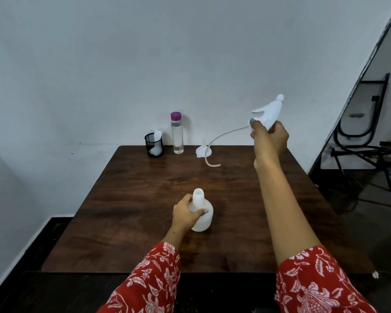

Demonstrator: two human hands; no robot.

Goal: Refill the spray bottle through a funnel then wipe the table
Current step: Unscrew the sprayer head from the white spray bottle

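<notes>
A white spray bottle body (202, 219) stands upright with its neck open on the brown wooden table (145, 199). My left hand (185, 213) grips it around the shoulder. My right hand (269, 136) holds the white spray head (269, 111) up in the air over the table's far right. Its thin dip tube (212, 145) curves down toward the table. A small white funnel (203, 150) sits upside down at the far edge. Left of it stands a clear water bottle (177, 134) with a purple cap.
A black mesh cup (154, 144) holding a white cloth stands at the far left of the table, against the pale wall. Folded black chairs (361, 123) lean at the right, beyond the table's edge.
</notes>
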